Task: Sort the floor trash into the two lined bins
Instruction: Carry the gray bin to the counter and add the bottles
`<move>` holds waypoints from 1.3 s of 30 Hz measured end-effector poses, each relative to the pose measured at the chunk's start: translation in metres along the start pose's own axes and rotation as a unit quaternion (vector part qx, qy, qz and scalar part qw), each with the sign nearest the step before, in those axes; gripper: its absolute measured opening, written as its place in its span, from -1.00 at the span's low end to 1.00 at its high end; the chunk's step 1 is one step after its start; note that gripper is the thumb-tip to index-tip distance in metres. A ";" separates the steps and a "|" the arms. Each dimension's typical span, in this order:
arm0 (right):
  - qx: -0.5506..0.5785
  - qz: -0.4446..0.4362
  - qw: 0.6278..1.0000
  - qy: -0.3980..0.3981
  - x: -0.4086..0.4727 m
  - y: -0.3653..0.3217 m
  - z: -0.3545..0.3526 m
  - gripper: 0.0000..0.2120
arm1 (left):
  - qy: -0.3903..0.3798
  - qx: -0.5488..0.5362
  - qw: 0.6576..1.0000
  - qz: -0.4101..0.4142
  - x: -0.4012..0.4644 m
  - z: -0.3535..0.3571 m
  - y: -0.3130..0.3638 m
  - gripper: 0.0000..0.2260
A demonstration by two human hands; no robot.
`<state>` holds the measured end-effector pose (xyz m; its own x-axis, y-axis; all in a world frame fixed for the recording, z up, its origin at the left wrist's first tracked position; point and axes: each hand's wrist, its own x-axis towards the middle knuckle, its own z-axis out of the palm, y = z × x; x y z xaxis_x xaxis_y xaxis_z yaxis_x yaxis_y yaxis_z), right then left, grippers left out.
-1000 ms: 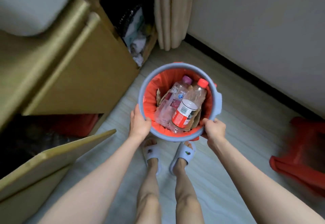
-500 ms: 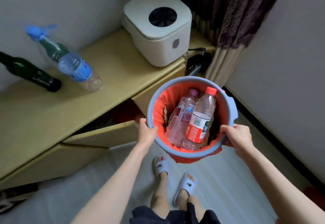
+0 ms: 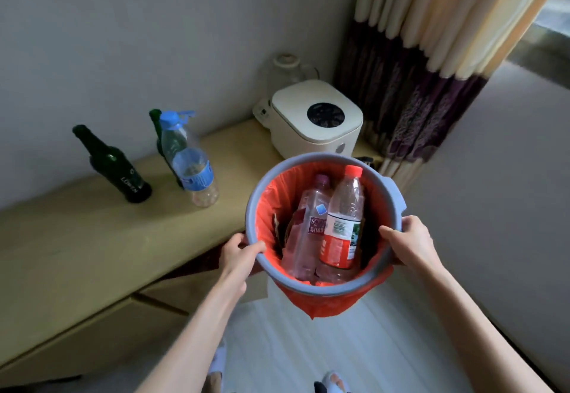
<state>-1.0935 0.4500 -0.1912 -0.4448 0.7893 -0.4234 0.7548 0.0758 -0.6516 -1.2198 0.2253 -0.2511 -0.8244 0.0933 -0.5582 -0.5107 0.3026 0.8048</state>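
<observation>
Grey wall (image 3: 154,37) behind; low yellow cabinet (image 3: 77,253) along it; pale floor (image 3: 354,346) below.

Bin (image 3: 311,289): grey-blue, round, orange liner (image 3: 327,306), held in the air at frame centre, above the floor. Left hand (image 3: 240,252) curls round the rim at 9 o'clock; right hand (image 3: 410,243) grips it at 3 o'clock.

Contents: pink bottle (image 3: 308,226), purple cap, toward 10 o'clock; red-cap bottle (image 3: 342,219), red and white label, just beside it at 2 o'clock. Brown scrap at 9 o'clock, unclear.

On cabinet: dark green bottle (image 3: 120,170), clear bottle (image 3: 188,164) with blue cap, white cooker (image 3: 314,118). Curtain (image 3: 431,68) at 1 o'clock.
</observation>
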 end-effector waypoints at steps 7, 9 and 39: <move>0.152 0.055 0.987 -0.003 -0.024 -0.068 0.039 -0.89 | -0.104 -0.009 0.993 0.050 0.075 -0.060 0.059 -0.90; 0.194 0.068 0.979 0.008 -0.033 -0.082 0.057 -0.94 | -0.127 0.019 0.988 0.079 0.096 -0.078 0.075 -0.93; 0.262 0.138 0.951 0.087 -0.033 -0.120 0.095 -0.80 | 0.045 0.025 0.869 0.493 0.165 -0.108 0.231 -0.61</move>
<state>-1.2156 0.3569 -0.1587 -0.1441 0.8277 -0.5423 0.4666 -0.4264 -0.7749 -1.4998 0.2078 -0.1357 -0.8723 0.2556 0.4168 0.4632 0.1589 0.8719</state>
